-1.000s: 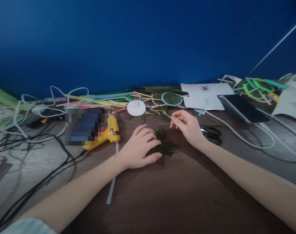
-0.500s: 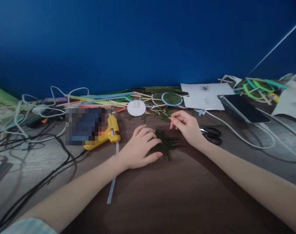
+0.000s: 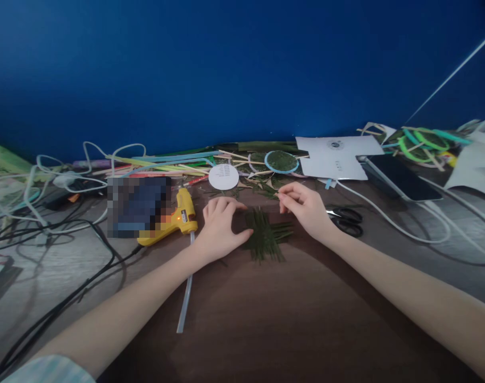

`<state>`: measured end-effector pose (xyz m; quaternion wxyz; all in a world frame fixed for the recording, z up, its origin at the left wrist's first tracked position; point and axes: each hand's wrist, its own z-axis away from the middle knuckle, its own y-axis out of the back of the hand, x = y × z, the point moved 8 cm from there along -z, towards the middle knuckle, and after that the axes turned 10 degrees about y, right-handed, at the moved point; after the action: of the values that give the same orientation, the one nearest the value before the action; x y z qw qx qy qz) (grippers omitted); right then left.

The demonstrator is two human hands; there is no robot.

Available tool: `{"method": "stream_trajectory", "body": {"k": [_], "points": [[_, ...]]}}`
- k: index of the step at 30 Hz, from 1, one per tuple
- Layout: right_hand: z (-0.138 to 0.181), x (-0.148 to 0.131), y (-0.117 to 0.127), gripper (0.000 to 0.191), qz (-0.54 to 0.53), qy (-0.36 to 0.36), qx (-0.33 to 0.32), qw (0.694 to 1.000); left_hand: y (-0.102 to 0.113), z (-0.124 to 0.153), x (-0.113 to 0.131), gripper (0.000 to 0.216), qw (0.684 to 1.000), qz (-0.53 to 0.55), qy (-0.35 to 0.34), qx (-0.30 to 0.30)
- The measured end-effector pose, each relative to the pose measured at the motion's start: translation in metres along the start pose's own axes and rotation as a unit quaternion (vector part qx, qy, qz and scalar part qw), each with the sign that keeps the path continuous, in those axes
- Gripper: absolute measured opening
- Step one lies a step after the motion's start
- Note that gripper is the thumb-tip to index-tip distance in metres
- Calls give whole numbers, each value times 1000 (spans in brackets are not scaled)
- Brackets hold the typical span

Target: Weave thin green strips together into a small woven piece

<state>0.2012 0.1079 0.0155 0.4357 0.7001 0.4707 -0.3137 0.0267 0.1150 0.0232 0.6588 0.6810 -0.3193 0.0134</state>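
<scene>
A small mat of crossed dark green leaf strips lies flat on the brown table, its strip ends sticking out loosely. At its left edge my left hand is open, thumb and fingers spread apart, the thumb tip close to or touching the strips. Above and right of the mat, my right hand is closed in a pinch. A thin, pale tip shows at its fingertips, too small to name. Black-handled scissors lie just behind the right wrist, partly hidden by it.
A yellow glue gun with a clear glue stick lies left, beside a blurred dark device. Behind are a white paper disc, a blue-rimmed green round, a white card and a phone. Cables run on both sides.
My left hand has drawn back to the left and opened wider, uncovering more of the leaf strips. My right hand has barely moved and stays pinched.
</scene>
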Motion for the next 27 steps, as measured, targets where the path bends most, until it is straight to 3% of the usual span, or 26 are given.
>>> {"method": "stream_trajectory", "body": {"k": [7, 27], "points": [[-1, -3, -2, 10, 23, 3, -19, 1000, -3, -1, 0, 45, 1000, -21, -6, 2], [0, -6, -4, 12, 30, -3, -34, 999, -3, 0, 3, 39, 999, -19, -24, -11]]}}
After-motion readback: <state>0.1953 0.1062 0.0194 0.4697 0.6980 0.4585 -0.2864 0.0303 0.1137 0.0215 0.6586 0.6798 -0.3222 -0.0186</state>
